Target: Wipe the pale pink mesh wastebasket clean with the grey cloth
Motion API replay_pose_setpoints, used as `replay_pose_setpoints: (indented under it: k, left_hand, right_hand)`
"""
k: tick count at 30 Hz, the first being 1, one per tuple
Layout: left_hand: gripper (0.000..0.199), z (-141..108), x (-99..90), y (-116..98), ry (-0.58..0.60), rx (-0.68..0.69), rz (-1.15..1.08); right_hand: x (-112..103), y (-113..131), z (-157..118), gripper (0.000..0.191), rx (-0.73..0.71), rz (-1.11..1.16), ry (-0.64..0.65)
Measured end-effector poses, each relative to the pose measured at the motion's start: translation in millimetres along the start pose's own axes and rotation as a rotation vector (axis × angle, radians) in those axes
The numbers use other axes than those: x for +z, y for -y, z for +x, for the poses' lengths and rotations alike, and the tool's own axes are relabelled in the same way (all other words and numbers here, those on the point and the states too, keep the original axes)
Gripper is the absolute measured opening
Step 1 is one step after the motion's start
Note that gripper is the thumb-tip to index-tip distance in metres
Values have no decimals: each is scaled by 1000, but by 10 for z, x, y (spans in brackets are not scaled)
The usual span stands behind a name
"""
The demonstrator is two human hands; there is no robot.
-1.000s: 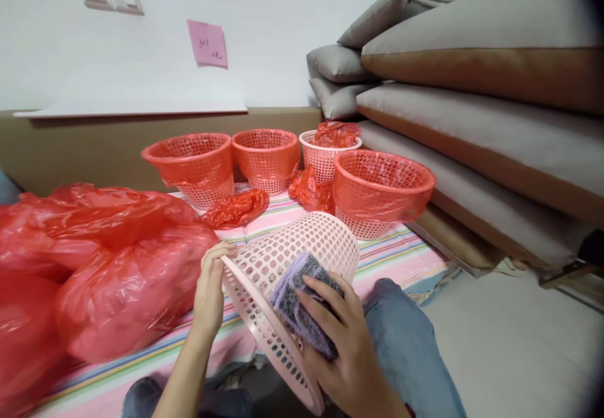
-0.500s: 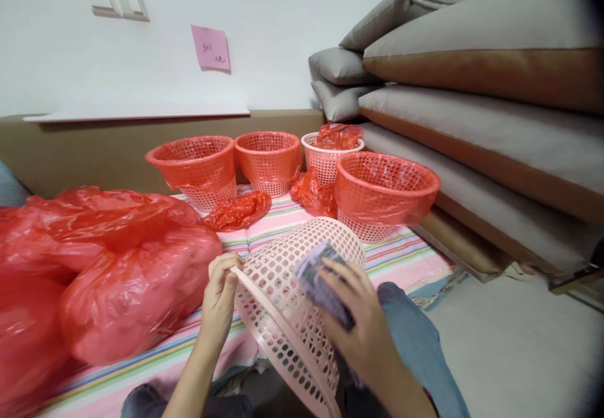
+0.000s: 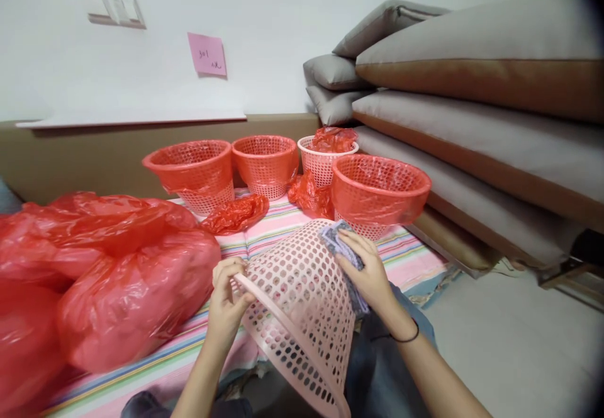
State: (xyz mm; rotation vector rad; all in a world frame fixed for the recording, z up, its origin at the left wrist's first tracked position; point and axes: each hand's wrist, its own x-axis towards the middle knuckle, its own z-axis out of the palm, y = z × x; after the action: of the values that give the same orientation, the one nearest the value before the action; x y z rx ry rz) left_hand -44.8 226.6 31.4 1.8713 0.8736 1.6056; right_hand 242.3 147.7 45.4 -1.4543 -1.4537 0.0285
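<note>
A pale pink plastic basket [image 3: 302,286] with round holes lies tipped on its side in front of me, its wide rim towards me and its base pointing away. My left hand [image 3: 229,292] grips that rim at the left, thumb and fingers closed over it. Against the basket's outer wall, near the base on the right, my right hand [image 3: 361,264] presses a folded grey-purple cloth [image 3: 343,242]. The cloth's lower end hangs below the palm along the basket.
Behind stand red-lined baskets [image 3: 189,160] and a pale basket [image 3: 321,165] holding crumpled red plastic. Full red bags [image 3: 141,298] fill the left of the striped cloth [image 3: 245,240]. A crumpled red bag [image 3: 238,214] lies between. Grey cushions [image 3: 472,78] are stacked at right.
My right hand has slid the cloth along the basket's side, away from me and to the right, towards the base. The left hand keeps its hold on the rim.
</note>
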Motion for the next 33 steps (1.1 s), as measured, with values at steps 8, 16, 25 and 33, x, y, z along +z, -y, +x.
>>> replay_pose_setpoints:
  k: [8, 16, 25, 33]
  left_hand:
    - [62, 4, -15, -2, -10, -37, 25]
    - [65, 30, -27, 112, -35, -129, -52]
    - [21, -60, -17, 288, -53, -249, 10]
    - [25, 29, -152, 224, 80, -200, 124]
  right_hand:
    - [-101, 1066, -418, 52, -260, 41, 331]
    - [-186, 965, -389, 49, -350, 59, 393]
    - [-346, 774, -635, 48, -389, 85, 366]
    - [-373, 813, -672, 48, -399, 58, 297]
